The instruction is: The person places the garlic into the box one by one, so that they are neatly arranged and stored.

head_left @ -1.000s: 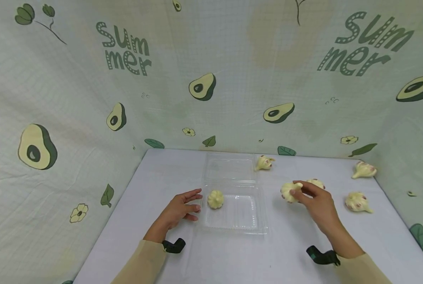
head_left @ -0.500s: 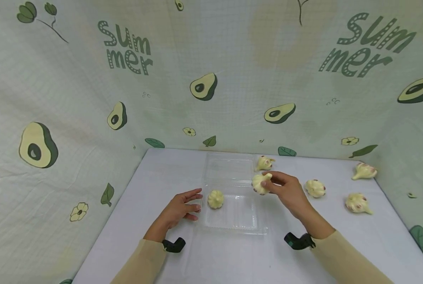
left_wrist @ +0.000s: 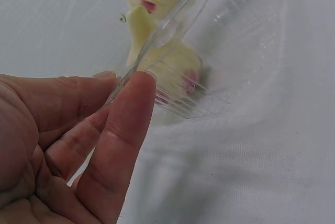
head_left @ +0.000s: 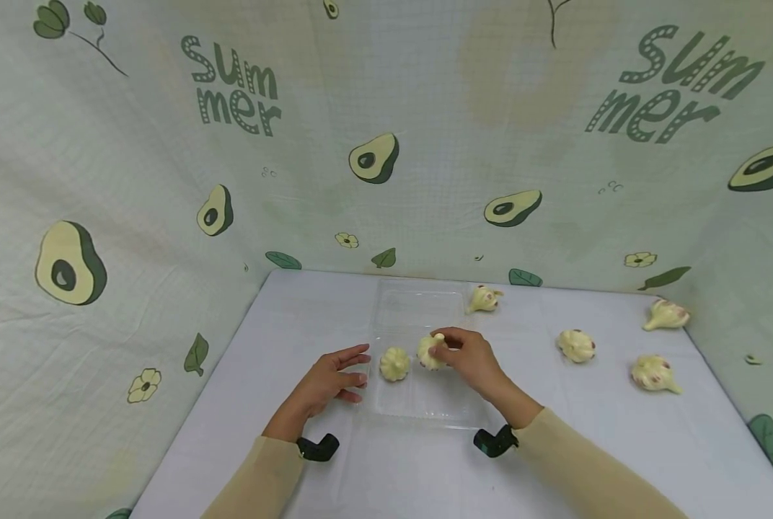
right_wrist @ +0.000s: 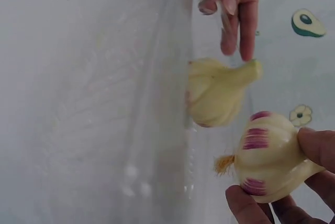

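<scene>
A clear plastic clamshell box [head_left: 425,414] lies opened out on the table, its lid [head_left: 419,303] at the back. At its left edge, my left hand [head_left: 328,382] pinches the rim between thumb and fingertips; the rim [left_wrist: 157,33] runs between them in the left wrist view. My right hand [head_left: 474,360] holds a garlic bulb [right_wrist: 269,156] by its neck, root tuft facing away from the fingers. This bulb is over the box's base, just right of another garlic bulb [head_left: 394,364] that sits in the base's left part.
One garlic bulb [head_left: 484,298] lies beside the lid's right edge. Farther right are a bulb [head_left: 577,346], another bulb [head_left: 655,373] and one near the table's right edge [head_left: 667,314]. A printed cloth [head_left: 425,202] stands behind the white table [head_left: 321,303].
My right hand has carried the garlic bulb leftward from the right side of the table to over the box. The left hand has stayed at the box's left rim.
</scene>
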Available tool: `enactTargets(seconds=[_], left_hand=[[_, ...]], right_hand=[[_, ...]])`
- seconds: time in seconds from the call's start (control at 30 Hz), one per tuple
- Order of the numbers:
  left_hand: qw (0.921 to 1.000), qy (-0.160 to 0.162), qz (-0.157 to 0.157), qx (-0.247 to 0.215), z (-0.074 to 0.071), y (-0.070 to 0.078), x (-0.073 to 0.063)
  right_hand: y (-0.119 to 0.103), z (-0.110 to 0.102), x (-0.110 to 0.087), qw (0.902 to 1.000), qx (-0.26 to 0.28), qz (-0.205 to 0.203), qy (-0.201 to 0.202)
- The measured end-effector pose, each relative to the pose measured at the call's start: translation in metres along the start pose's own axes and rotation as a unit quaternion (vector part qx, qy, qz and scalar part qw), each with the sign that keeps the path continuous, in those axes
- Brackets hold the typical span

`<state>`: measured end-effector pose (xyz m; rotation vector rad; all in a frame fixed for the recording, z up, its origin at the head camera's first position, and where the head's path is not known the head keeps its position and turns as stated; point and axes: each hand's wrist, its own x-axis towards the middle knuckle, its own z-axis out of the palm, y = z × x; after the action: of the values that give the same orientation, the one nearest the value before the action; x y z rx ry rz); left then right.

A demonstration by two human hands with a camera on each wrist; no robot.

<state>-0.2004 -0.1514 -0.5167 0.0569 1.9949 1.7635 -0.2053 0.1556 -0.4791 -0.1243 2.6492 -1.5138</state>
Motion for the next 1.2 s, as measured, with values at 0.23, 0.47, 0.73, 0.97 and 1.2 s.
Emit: enactTargets(seconds=[0.23,0.47,0.73,0.97,1.2], left_hand=[[0.9999,-0.006,0.002,-0.01,-0.001,0.0,-0.001],[0.9998,-0.012,0.006,-0.016,-0.002,0.0,-0.003],[0.9998,-0.012,0.006,-0.014,-0.001,0.0,-0.002],[0.9998,-0.013,0.005,-0.014,-0.001,0.0,-0.002],[0.9998,-0.013,0.007,-0.012,-0.001,-0.001,-0.001]], right_hand=[[0.008,0.02,-0.001,0.9998,-0.014,-0.009,0.009],[0.012,0.029,-0.003,0.9997,-0.023,-0.006,0.008],[0.015,0.036,-0.002,0.9991,-0.038,-0.015,0.015],[0.016,0.039,-0.003,0.9984,-0.055,-0.006,0.012],[0.017,0.042,-0.004,0.9958,-0.089,-0.022,0.01]])
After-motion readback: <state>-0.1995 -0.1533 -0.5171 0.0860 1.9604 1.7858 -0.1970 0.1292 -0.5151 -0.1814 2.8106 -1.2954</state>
